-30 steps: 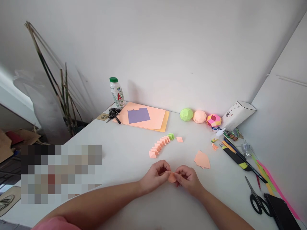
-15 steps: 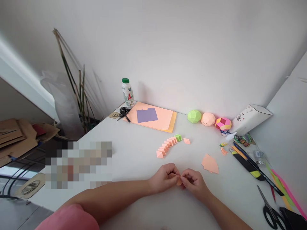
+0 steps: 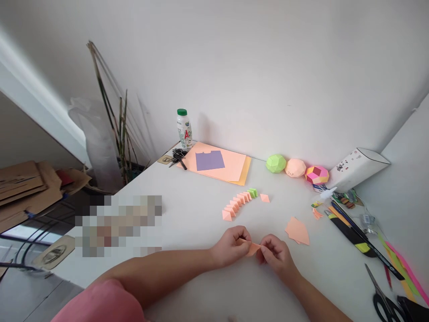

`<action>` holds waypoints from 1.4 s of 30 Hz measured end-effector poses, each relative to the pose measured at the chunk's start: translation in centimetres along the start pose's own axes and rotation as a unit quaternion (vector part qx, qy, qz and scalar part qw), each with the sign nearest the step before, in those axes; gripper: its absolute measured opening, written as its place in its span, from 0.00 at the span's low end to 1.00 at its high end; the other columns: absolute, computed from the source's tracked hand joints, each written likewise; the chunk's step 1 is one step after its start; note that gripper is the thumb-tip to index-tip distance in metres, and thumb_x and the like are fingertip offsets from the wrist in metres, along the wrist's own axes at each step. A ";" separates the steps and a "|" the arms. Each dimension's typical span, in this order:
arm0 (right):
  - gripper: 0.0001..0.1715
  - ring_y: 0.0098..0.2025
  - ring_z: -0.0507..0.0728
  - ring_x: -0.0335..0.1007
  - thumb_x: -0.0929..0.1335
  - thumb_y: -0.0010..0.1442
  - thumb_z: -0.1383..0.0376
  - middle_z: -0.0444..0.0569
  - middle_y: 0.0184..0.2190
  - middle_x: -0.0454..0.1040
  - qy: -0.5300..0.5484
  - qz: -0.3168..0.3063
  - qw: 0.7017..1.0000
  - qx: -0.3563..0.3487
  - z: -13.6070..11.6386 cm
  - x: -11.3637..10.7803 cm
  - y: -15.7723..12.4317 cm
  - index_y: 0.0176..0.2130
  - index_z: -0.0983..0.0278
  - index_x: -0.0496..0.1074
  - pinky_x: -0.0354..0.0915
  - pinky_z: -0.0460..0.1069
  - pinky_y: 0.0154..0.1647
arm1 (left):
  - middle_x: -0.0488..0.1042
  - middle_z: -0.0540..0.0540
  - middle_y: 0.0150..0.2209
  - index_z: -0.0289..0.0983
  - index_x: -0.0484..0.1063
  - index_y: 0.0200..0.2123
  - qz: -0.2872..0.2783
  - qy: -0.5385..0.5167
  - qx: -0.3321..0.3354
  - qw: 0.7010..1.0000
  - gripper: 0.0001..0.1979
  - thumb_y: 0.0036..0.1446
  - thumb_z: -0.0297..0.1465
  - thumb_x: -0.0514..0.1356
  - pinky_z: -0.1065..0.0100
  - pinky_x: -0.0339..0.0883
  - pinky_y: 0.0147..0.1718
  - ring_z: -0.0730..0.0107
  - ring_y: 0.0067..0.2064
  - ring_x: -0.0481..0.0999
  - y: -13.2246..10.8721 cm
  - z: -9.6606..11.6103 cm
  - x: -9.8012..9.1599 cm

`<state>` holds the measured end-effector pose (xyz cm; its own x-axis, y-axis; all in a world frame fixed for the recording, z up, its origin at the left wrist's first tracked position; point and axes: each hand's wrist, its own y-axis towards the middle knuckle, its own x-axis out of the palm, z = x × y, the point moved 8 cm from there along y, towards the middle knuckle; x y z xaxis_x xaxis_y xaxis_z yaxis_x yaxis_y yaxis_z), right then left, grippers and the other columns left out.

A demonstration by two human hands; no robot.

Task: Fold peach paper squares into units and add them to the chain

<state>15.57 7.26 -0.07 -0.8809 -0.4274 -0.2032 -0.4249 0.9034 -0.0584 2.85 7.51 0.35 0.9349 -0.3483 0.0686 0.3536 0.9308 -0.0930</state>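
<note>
Between my two hands, low over the front of the white table, is a small peach paper piece (image 3: 254, 249). My left hand (image 3: 232, 245) pinches its left end, and the fingers cover part of it. At its right tip, the thumb and fingers of my right hand (image 3: 276, 254) are closed on it. Beyond my hands, a curved row of folded peach paper pieces (image 3: 236, 202) stands on the table, with green folded pieces (image 3: 252, 192) at its far end. A single peach paper diamond (image 3: 264, 197) lies beside that end. Flat peach paper pieces (image 3: 297, 230) lie right of my right hand.
Peach paper sheets (image 3: 231, 163), keys (image 3: 178, 156) and a bottle (image 3: 184, 129) are at the back. Paper balls (image 3: 295, 167) and a white box (image 3: 358, 167) line the wall. Scissors (image 3: 382, 295), a glue bottle (image 3: 325, 195) and a cutter (image 3: 350, 233) lie at right.
My hands have moved slightly apart, and more of the peach paper piece shows between them. The whole view has shifted a little, so things appear farther right.
</note>
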 end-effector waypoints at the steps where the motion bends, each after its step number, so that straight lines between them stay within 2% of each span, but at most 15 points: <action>1: 0.11 0.23 0.52 0.64 0.63 0.59 0.59 0.44 0.20 0.70 0.011 0.002 1.000 -0.004 -0.1 0.0 0.0 0.28 0.63 0.61 0.61 0.47 0.24 | 0.60 0.55 0.21 0.36 0.61 0.23 0.001 -0.008 -0.007 1.000 0.04 0.45 0.24 0.56 0.75 0.51 0.20 0.78 0.22 0.56 0.0 -0.1 -0.1; 5: 0.13 0.23 0.52 0.65 0.64 0.59 0.57 0.45 0.22 0.70 0.040 0.004 0.999 -0.008 -0.3 0.2 -0.1 0.29 0.62 0.60 0.61 0.47 0.24 | 0.58 0.56 0.20 0.36 0.60 0.25 -0.005 -0.034 -0.027 0.999 0.05 0.49 0.28 0.56 0.75 0.49 0.20 0.79 0.21 0.53 -0.1 -0.3 -0.1; 11: 0.14 0.23 0.51 0.65 0.65 0.58 0.55 0.43 0.22 0.69 0.047 -0.002 0.999 0.010 0.4 0.5 -0.1 0.35 0.62 0.60 0.62 0.46 0.24 | 0.61 0.55 0.21 0.37 0.60 0.25 -0.027 -0.045 -0.022 0.998 0.07 0.51 0.31 0.57 0.74 0.53 0.23 0.77 0.23 0.59 -0.1 -0.5 0.4; 16: 0.12 0.21 0.50 0.61 0.65 0.57 0.58 0.41 0.20 0.66 0.013 -0.008 1.000 -0.003 0.3 0.9 -0.1 0.30 0.63 0.62 0.58 0.45 0.21 | 0.67 0.51 0.24 0.36 0.62 0.26 -0.057 -0.020 -0.008 0.998 0.07 0.52 0.31 0.57 0.71 0.59 0.27 0.72 0.27 0.67 -0.3 -0.8 1.1; 22: 0.06 0.19 0.48 0.54 0.65 0.52 0.65 0.38 0.18 0.61 -0.022 0.001 0.999 -0.024 0.0 1.2 -0.1 0.27 0.63 0.61 0.51 0.43 0.19 | 0.62 0.53 0.22 0.36 0.63 0.25 -0.057 0.062 0.014 0.996 0.03 0.50 0.26 0.55 0.73 0.55 0.25 0.75 0.25 0.60 -0.2 -1.0 1.3; 26: 0.05 0.18 0.46 0.48 0.64 0.47 0.70 0.37 0.17 0.57 -0.050 0.014 0.998 -0.048 0.1 1.2 -0.1 0.23 0.63 0.60 0.47 0.43 0.18 | 0.62 0.53 0.23 0.36 0.63 0.24 -0.060 0.100 0.026 0.993 0.03 0.47 0.24 0.54 0.73 0.54 0.25 0.75 0.26 0.59 -0.3 -0.7 1.6; 30: 0.05 0.17 0.47 0.52 0.63 0.44 0.72 0.37 0.16 0.59 -0.031 0.020 0.999 -0.033 0.3 0.9 -0.2 0.22 0.63 0.60 0.49 0.42 0.17 | 0.59 0.54 0.21 0.36 0.61 0.23 -0.060 0.103 0.018 0.993 0.04 0.47 0.24 0.54 0.74 0.52 0.24 0.76 0.24 0.55 -0.4 -0.6 1.5; 34: 0.05 0.18 0.49 0.60 0.63 0.44 0.71 0.39 0.15 0.64 0.042 0.013 0.999 0.005 0.4 0.6 -0.2 0.23 0.63 0.60 0.54 0.43 0.18 | 0.57 0.55 0.21 0.36 0.60 0.24 -0.062 0.078 0.006 0.995 0.05 0.50 0.28 0.55 0.74 0.50 0.23 0.76 0.24 0.53 -0.4 -1.1 1.2; 42: 0.07 0.19 0.50 0.62 0.64 0.52 0.66 0.41 0.18 0.69 0.146 0.037 0.988 0.021 0.6 0.0 -0.2 0.26 0.62 0.58 0.59 0.44 0.21 | 0.57 0.55 0.21 0.37 0.59 0.24 -0.039 0.036 -0.010 0.999 0.11 0.53 0.35 0.56 0.74 0.49 0.23 0.77 0.24 0.53 -0.1 -1.1 0.5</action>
<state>15.78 7.09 -0.70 -0.9345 -0.3464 0.0816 -0.3533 0.9305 -0.0963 3.29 7.12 -0.73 0.9037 -0.4281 0.0058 0.4261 0.8980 -0.1100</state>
